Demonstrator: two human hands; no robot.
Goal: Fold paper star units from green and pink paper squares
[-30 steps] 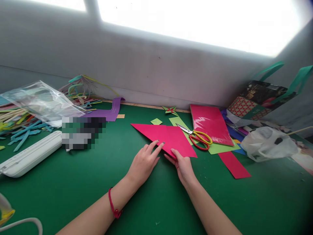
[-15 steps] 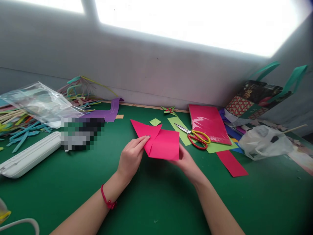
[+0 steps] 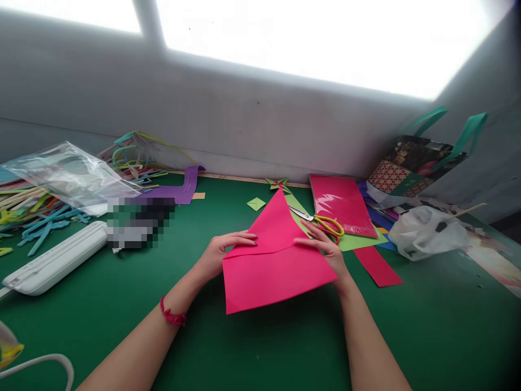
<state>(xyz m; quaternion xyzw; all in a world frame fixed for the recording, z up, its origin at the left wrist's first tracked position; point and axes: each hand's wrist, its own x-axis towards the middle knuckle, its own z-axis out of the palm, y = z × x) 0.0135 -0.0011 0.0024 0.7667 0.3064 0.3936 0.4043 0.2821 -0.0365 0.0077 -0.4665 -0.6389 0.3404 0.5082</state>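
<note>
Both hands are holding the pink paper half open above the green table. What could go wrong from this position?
The pink paper is held only at its side edges by the left hand and the right hand, so it may sag and take a stray crease. The scissors lie open just beyond the right hand; a wide move might knock them.

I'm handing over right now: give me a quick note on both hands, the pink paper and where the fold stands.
Left hand: grips the left edge of the pink paper sheet.
Right hand: holds its right edge.
Paper: raised off the green table, one diagonal crease across it, top flap pointing up.
Yellow-and-red-handled scissors lie just behind the right hand.
Done: one crease. Left: further folds.
</note>
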